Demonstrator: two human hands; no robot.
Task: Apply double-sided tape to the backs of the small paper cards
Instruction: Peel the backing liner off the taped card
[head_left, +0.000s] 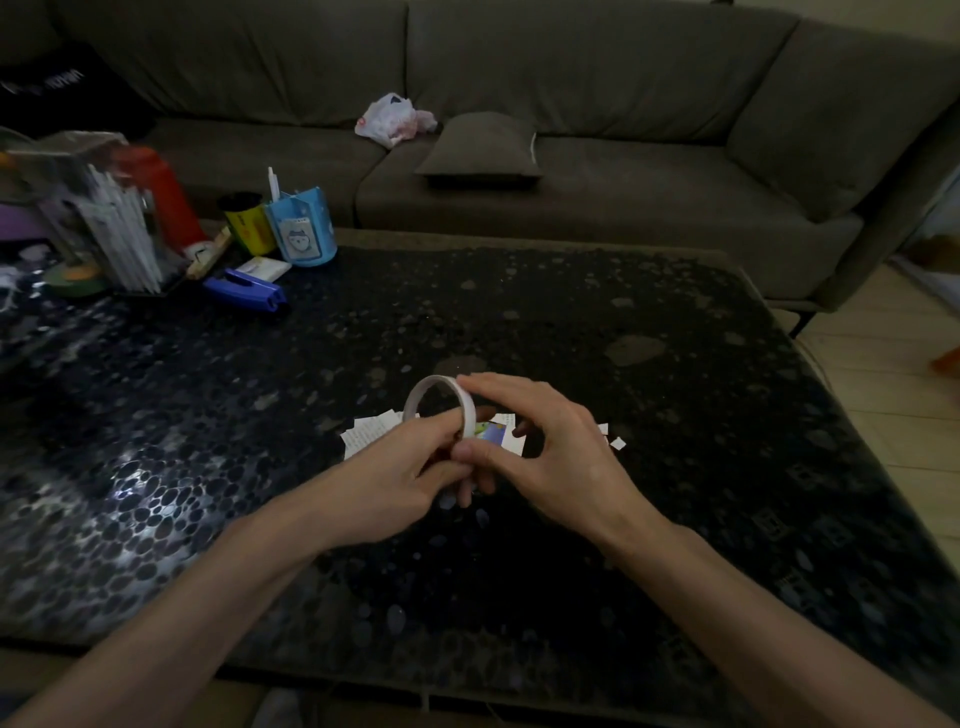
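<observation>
Head: tape roll (422, 388) in left hand (395, 478), seemingly right hand (550, 447) too

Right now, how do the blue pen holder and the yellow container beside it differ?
The blue pen holder is wider; the yellow container is narrower with a dark top. The holder has a white pen sticking out; the container shows none. Both stand upright, side by side.

The table (675, 415) is topped with a smooth, glossy dark surface patterned like pebbles. The tape roll (412, 400) is faced in smooth white paper; the small cards (366, 434) are made of matt paper. At ten o'clock a stapler (244, 291) is cased in shiny blue plastic. The sofa (623, 208) at twelve o'clock is covered in matt cloth.
</observation>
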